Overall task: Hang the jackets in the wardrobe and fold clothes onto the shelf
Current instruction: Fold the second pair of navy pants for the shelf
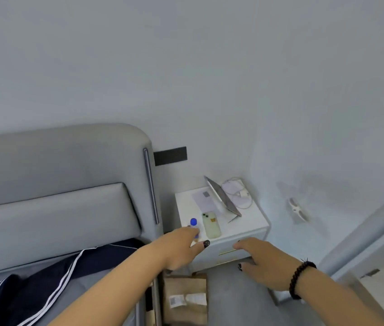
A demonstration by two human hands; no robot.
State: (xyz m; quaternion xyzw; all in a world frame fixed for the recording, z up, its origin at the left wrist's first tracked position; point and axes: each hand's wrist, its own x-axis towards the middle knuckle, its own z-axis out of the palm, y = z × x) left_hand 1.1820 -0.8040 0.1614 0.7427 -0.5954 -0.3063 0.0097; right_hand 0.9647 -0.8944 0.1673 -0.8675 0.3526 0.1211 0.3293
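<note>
A navy jacket (52,278) with white stripes lies crumpled on the grey bed at the lower left. My left hand (176,248) stretches over the bed's corner to the white nightstand (252,222). Its fingertips are at a small bottle with a blue cap (193,222), and the thumb is spread apart from them. My right hand (266,262), with a dark bead bracelet on the wrist, hovers in front of the nightstand's drawer. Its fingers are loosely curled and hold nothing. No wardrobe or shelf is in view.
On the nightstand lie a pale green phone (211,225), a propped tablet (222,196) and a white charger cable (235,188). A brown paper bag (185,300) stands on the floor between bed and nightstand. The padded grey headboard (56,184) fills the left; a door frame (362,243) is at right.
</note>
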